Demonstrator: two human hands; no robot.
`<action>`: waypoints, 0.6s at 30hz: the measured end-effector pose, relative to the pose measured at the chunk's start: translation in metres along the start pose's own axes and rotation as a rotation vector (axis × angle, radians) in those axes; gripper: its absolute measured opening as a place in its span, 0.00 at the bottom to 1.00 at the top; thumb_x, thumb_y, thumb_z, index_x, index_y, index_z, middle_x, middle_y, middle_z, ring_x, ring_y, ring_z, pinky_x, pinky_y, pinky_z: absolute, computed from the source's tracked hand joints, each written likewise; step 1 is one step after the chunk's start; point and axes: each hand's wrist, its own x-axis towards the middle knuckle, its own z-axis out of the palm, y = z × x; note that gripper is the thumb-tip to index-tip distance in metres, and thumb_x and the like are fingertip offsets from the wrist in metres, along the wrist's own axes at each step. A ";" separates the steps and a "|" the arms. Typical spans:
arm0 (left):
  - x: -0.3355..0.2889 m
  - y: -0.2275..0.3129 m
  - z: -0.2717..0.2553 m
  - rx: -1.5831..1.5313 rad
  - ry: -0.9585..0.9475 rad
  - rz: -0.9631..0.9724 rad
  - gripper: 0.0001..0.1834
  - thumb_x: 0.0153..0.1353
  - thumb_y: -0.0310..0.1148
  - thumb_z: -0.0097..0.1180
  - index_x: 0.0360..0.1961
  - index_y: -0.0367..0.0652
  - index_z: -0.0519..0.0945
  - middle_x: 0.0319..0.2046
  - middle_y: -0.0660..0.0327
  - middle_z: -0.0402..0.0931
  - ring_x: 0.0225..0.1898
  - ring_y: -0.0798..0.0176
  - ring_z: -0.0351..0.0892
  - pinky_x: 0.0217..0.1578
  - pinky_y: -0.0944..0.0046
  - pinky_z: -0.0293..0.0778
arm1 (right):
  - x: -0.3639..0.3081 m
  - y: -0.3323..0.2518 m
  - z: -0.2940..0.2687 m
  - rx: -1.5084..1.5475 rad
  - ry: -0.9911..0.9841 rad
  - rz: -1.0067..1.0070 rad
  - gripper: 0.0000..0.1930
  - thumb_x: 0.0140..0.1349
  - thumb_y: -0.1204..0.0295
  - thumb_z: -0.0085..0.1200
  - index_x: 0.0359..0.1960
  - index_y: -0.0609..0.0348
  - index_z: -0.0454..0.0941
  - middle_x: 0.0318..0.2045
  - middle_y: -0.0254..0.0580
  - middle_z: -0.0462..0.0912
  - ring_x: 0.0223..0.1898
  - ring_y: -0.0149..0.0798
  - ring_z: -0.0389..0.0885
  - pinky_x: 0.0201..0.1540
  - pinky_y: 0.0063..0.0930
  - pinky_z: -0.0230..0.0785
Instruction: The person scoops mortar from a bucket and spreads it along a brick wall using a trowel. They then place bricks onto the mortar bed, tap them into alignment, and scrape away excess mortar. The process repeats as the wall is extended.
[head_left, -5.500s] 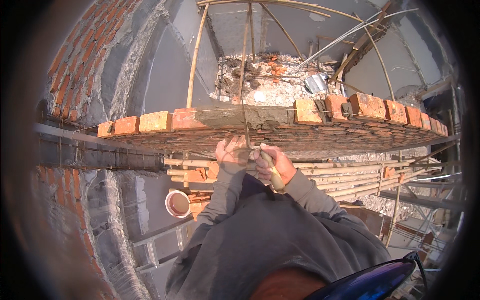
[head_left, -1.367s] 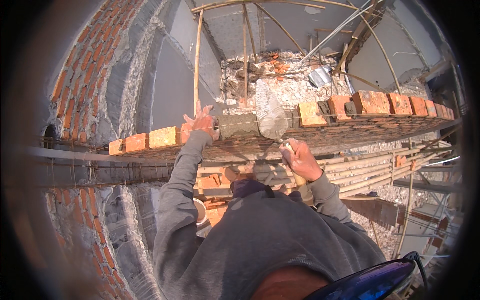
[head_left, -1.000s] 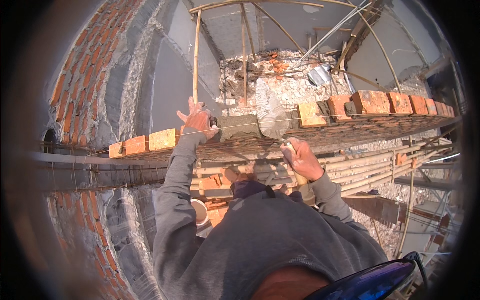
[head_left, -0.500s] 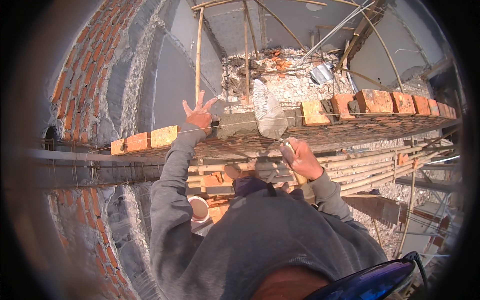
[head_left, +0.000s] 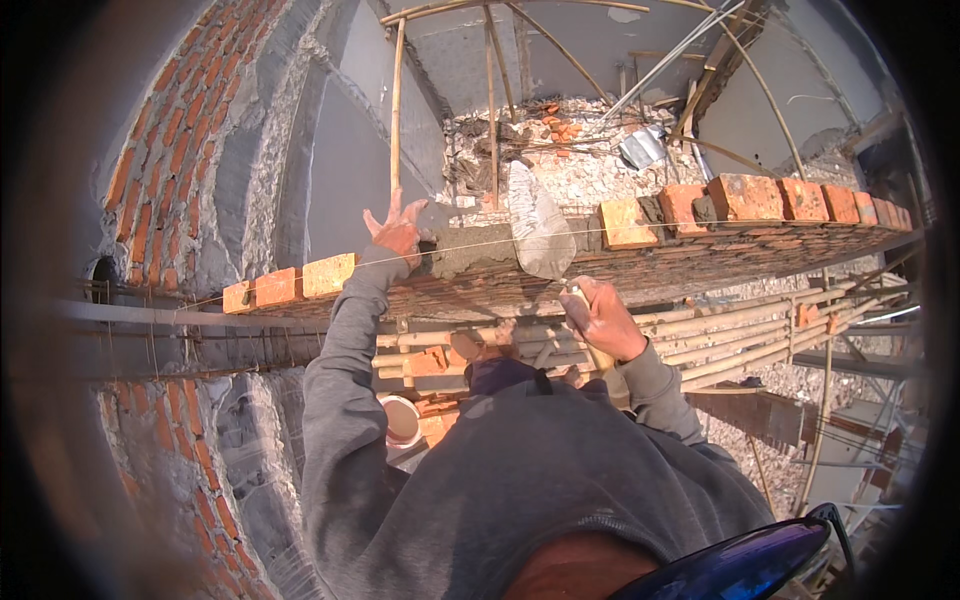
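Note:
My right hand (head_left: 607, 320) is wrapped round the wooden handle of a trowel (head_left: 540, 225). The trowel's mortar-smeared blade lies across the top of a brick wall (head_left: 600, 277), its tip pointing away from me. Grey mortar (head_left: 472, 248) covers the wall top just left of the blade. My left hand (head_left: 397, 236) is at the wall top, fingers spread, with nothing seen in it. Just left of my left wrist sits a yellowish-orange brick (head_left: 329, 275), end of a short row. Right of the blade, another brick (head_left: 627, 224) begins a longer row. A thin string runs along the wall.
Bamboo poles (head_left: 720, 335) form a scaffold on my side of the wall. A bucket (head_left: 401, 420) and loose bricks (head_left: 428, 361) are below my left arm. Upright bamboo (head_left: 397, 110) stands beyond the wall, above rubble-covered ground (head_left: 590, 175). A rough brick wall (head_left: 170, 150) rises at left.
My left hand has shifted slightly, its fingers still spread. The trowel and my right hand stay almost in the same place.

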 end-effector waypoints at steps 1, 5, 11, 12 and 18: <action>0.001 0.001 -0.001 0.034 0.002 -0.005 0.19 0.61 0.26 0.61 0.44 0.68 0.92 0.79 0.68 0.58 0.87 0.45 0.34 0.71 0.05 0.37 | 0.000 0.000 0.000 -0.042 0.007 -0.009 0.14 0.77 0.69 0.55 0.35 0.67 0.74 0.18 0.42 0.72 0.20 0.33 0.74 0.25 0.38 0.62; -0.002 0.004 -0.010 0.022 -0.018 0.027 0.24 0.54 0.20 0.62 0.50 0.59 0.91 0.78 0.72 0.61 0.87 0.48 0.33 0.67 0.01 0.40 | -0.001 -0.003 -0.002 0.035 -0.024 0.065 0.11 0.75 0.70 0.55 0.36 0.67 0.74 0.21 0.44 0.75 0.22 0.36 0.75 0.27 0.38 0.65; -0.057 0.044 0.006 -0.940 0.889 -0.227 0.22 0.59 0.18 0.61 0.55 0.42 0.89 0.69 0.50 0.73 0.73 0.43 0.70 0.71 0.37 0.69 | 0.007 -0.026 -0.012 -0.243 -0.072 0.070 0.07 0.66 0.74 0.54 0.41 0.66 0.75 0.29 0.58 0.80 0.32 0.61 0.82 0.37 0.51 0.72; -0.069 0.059 0.020 -0.946 1.019 -0.354 0.21 0.60 0.19 0.61 0.56 0.40 0.88 0.65 0.47 0.76 0.68 0.44 0.75 0.68 0.45 0.72 | 0.011 -0.031 -0.015 -0.364 -0.068 0.049 0.07 0.65 0.75 0.53 0.42 0.65 0.75 0.30 0.60 0.81 0.34 0.64 0.82 0.39 0.54 0.72; -0.112 0.136 0.130 -1.414 0.977 -0.807 0.22 0.65 0.24 0.62 0.61 0.35 0.83 0.55 0.49 0.84 0.55 0.50 0.84 0.55 0.56 0.82 | 0.046 -0.041 -0.013 -0.882 -0.074 -0.192 0.16 0.62 0.70 0.61 0.48 0.66 0.75 0.39 0.61 0.84 0.43 0.65 0.85 0.47 0.56 0.75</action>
